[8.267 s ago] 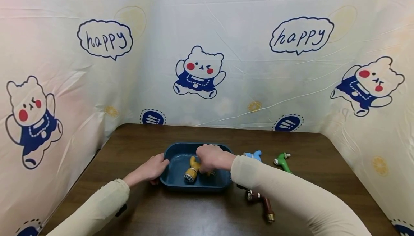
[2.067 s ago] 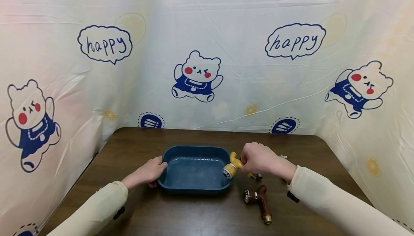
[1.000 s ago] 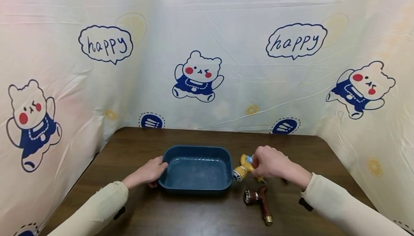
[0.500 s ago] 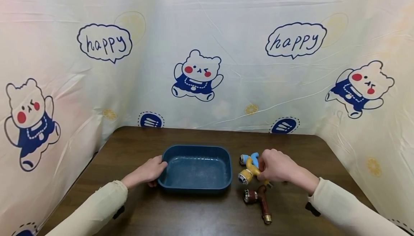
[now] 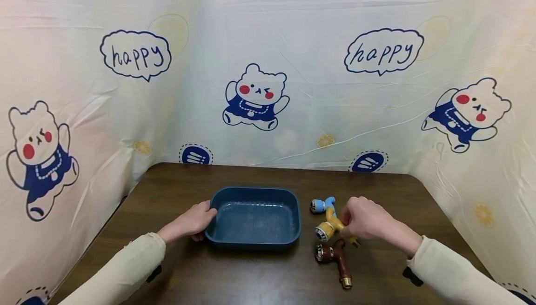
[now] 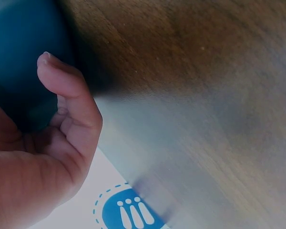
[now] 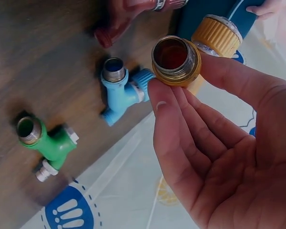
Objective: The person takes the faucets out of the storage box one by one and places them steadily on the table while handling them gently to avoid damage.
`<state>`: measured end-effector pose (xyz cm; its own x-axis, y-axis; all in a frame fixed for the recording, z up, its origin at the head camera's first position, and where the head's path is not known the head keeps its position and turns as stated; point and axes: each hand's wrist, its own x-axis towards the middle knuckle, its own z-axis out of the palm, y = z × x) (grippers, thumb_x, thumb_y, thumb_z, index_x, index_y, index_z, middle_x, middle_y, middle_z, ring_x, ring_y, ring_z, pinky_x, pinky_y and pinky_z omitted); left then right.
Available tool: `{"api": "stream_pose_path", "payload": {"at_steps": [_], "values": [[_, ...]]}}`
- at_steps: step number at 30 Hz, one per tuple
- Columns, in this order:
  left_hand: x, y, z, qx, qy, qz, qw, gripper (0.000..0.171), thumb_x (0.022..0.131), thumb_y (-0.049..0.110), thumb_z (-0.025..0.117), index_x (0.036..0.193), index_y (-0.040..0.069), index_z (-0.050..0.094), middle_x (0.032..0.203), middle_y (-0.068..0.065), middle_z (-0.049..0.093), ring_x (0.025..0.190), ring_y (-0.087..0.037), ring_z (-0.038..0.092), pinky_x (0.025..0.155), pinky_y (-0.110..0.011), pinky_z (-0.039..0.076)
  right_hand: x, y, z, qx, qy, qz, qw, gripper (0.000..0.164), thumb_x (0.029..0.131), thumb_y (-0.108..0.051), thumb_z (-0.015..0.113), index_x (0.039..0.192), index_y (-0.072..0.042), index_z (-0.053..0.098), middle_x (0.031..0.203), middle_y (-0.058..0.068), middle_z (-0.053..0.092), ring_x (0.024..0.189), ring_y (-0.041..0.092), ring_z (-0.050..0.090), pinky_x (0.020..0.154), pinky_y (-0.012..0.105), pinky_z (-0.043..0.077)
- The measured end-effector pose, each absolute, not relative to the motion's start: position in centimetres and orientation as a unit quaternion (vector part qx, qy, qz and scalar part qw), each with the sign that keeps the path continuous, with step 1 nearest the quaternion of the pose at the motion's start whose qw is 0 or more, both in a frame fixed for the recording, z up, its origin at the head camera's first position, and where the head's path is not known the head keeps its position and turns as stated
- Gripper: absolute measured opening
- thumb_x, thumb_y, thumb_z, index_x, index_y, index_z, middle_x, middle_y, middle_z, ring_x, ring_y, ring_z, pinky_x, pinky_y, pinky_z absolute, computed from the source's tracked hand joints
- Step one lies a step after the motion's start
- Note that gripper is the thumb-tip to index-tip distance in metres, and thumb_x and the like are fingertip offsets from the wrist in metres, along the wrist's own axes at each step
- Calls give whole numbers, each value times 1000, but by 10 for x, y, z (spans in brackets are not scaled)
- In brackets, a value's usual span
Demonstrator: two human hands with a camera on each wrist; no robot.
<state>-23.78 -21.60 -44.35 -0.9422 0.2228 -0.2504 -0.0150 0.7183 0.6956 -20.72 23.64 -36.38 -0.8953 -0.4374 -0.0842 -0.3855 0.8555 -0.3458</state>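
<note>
My right hand [image 5: 363, 219] pinches a yellow tap [image 5: 335, 221] between thumb and fingers, right of the blue basin [image 5: 253, 243]. In the right wrist view its threaded inlet [image 7: 171, 59] faces the camera; whether it touches the table is unclear. A light-blue tap [image 5: 319, 205] lies just behind it, and a dark-red tap [image 5: 341, 261] with a brass end lies in front. My left hand [image 5: 194, 220] grips the basin's left side, its thumb [image 6: 62, 78] over the rim. A green tap [image 7: 52, 145] appears in the right wrist view, hidden behind my right hand in the head view.
The basin stands mid-table with nothing in it. Under everything is a dark wooden table [image 5: 176, 277], whose far edge meets a printed curtain [image 5: 259, 26]. The curtain also hangs along both sides.
The yellow tap, inside the basin in the oldest frame, has moved out over its right side. In the last second it has shifted further right and nearer, uncovering the light-blue tap. My left hand has stayed.
</note>
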Motion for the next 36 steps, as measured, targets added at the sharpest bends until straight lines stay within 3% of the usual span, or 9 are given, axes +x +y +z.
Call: {"api": "stream_pose_path", "payload": {"at_steps": [13,26,36], "values": [[-238,-215,-443,54,913,371,161,34,109,16,39,130,-7,52,73,-13,62,50,-23,63,43,-35,57,-200,255,-375,-213,961,-159,72,29,72,-15,84,57,-22,60,57,-14,47,58,8,42,48,24,32],[-238,-215,-444,50,913,370,163,35,109,16,39,131,-8,52,73,-13,62,49,-23,63,43,-34,56,-196,272,-391,-197,959,-178,98,28,71,-13,82,58,-21,59,53,-18,37,51,5,33,48,24,25],[-238,-216,-444,50,913,369,166,35,109,16,39,132,-7,52,73,-13,63,49,-23,63,43,-34,57,-192,279,-395,-171,963,-176,110,24,72,-15,85,63,-19,63,58,-11,51,54,9,45,50,26,36]]}}
